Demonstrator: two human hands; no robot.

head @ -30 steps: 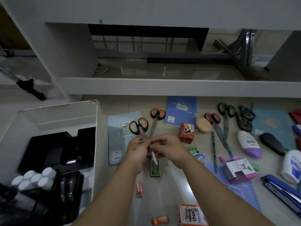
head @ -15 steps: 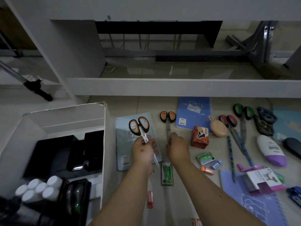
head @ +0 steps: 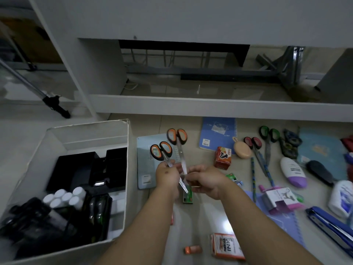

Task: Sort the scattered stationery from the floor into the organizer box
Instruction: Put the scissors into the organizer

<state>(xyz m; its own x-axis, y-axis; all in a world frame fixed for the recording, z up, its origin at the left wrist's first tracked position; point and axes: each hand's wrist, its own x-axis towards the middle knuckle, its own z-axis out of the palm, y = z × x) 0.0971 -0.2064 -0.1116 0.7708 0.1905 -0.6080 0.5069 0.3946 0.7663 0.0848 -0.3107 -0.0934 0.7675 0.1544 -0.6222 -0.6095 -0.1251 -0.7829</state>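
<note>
Nearest, 2 hands meet above the floor. The left hand has fingers curled round 1 pair of orange-handled scissors; the right hand pinches the blades of a 2nd orange pair. Beyond lie 2 more scissors, red and green. The white organizer box stands at left.

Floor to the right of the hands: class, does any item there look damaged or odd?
The pink and white box lies with its flap open, unlike the closed orange box. Nothing is spilled.
</note>
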